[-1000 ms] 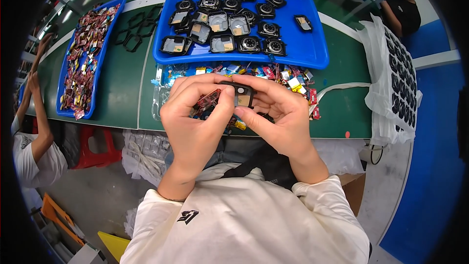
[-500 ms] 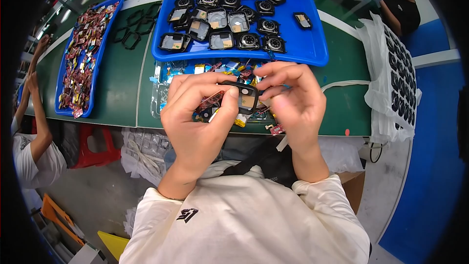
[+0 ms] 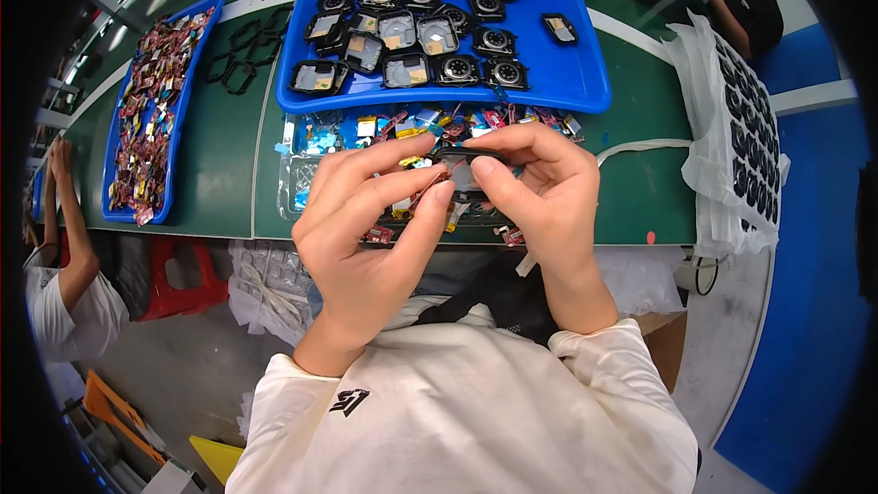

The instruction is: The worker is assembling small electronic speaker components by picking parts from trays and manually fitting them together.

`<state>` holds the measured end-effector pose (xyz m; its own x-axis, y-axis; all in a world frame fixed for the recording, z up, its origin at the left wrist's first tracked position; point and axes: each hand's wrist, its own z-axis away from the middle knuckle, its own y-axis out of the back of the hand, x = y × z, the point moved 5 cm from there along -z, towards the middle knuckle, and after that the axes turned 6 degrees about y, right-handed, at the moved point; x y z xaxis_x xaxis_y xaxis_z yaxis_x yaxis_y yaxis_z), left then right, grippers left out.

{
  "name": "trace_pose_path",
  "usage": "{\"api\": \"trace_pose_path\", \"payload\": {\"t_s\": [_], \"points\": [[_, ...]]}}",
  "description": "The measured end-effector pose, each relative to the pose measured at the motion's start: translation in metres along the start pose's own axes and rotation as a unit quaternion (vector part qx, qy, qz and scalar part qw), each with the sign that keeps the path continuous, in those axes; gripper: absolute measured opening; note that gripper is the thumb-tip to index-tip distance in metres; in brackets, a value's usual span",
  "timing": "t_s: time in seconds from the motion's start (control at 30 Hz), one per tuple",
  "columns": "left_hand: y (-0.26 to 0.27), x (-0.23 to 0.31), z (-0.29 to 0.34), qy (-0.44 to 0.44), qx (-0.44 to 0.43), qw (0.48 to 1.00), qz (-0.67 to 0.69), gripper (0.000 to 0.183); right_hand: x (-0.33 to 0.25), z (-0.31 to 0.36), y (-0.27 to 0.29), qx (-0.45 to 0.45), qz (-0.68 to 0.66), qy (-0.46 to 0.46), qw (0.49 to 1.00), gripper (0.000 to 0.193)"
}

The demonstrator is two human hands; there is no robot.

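Between thumb and fingers, my right hand [image 3: 553, 192] grips a black watch case [image 3: 470, 176], tilted, with its pale grey inside partly showing. Just left of the case, the thumb and index finger of my left hand [image 3: 361, 215] pinch a small red circuit board [image 3: 426, 185], mostly covered by the fingers. A thin reddish wire seems to run from the board toward the case. Below both hands lies a clear plastic tray [image 3: 291, 185] heaped with small red boards, yellow and blue pieces.
Behind my hands stands a blue tray [image 3: 549, 73] with several watch cases. Another blue tray [image 3: 212, 14] at left holds heaped boards. Black frames [image 3: 240, 78] lie between them. Stacked trays of dark round parts [image 3: 750, 128] stand at right. A person's arms [image 3: 78, 229] show at left.
My right hand has closed on the watch case, which has tipped from facing me to a flatter angle. My left hand has shifted off the case to the red board beside it.
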<state>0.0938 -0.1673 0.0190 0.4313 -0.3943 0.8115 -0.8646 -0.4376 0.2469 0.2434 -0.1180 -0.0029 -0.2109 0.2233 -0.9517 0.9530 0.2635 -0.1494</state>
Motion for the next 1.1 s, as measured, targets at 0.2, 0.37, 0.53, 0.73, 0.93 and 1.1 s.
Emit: {"api": "trace_pose_path", "payload": {"t_s": [0.2,0.37,0.53,0.73,0.93,1.1], "points": [[0.004,0.0,0.002,0.053,0.002,0.999,0.012,0.017,0.001,0.001,-0.008,-0.031,-0.089,-0.127,0.987,0.016],[0.002,0.0,0.0,0.021,-0.015,1.0,0.011,0.018,0.0,0.0,-0.006,-0.041,-0.061,-0.095,0.993,0.018],[0.005,0.005,0.003,0.025,-0.036,0.999,-0.015,0.02,-0.001,-0.001,-0.002,-0.025,-0.052,-0.047,0.997,0.018],[-0.003,-0.009,0.012,0.191,-0.105,0.961,0.169,0.014,-0.001,0.004,-0.001,0.042,-0.007,0.055,0.998,0.014],[-0.013,-0.02,0.018,0.308,-0.119,0.885,0.329,0.013,-0.009,0.008,-0.001,0.044,0.139,0.143,0.979,0.016],[-0.009,-0.024,0.014,0.322,-0.08,0.887,0.322,0.017,-0.012,0.007,-0.003,0.015,0.1,0.145,0.984,0.019]]}}
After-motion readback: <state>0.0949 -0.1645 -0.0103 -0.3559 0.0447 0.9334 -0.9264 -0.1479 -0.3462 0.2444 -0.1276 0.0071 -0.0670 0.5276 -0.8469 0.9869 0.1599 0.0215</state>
